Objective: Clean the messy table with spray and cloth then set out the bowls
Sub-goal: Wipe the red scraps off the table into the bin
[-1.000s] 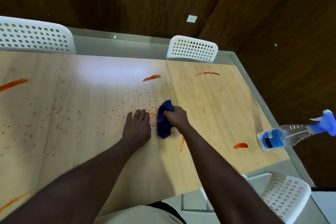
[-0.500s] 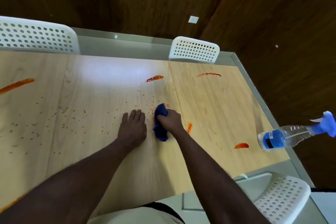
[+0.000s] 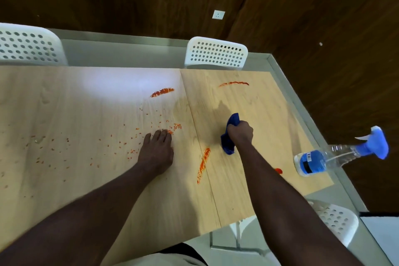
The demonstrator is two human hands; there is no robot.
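My right hand (image 3: 240, 134) grips a bunched dark blue cloth (image 3: 229, 136) and presses it on the light wooden table (image 3: 86, 114), right of the table's seam. My left hand (image 3: 157, 150) lies flat on the table, fingers together, holding nothing. Orange-red crumbs (image 3: 133, 147) are scattered left of and in front of that hand. An orange streak (image 3: 203, 164) runs between my two arms. More streaks lie at the far centre (image 3: 162, 92) and far right (image 3: 234, 83). A clear spray bottle (image 3: 336, 155) with a blue trigger stands at the table's right edge. No bowls are visible.
White perforated chairs stand at the far left (image 3: 28, 46), the far centre (image 3: 216, 54) and the near right (image 3: 332, 222). A small red blob (image 3: 279, 171) shows beside my right forearm. Dark wood walls surround the table, and a grey floor strip runs along its edges.
My right hand has swept the cloth to the right, away from my left hand and across the seam. The left hand stays flat in place. The orange streak by my right arm now looks longer.
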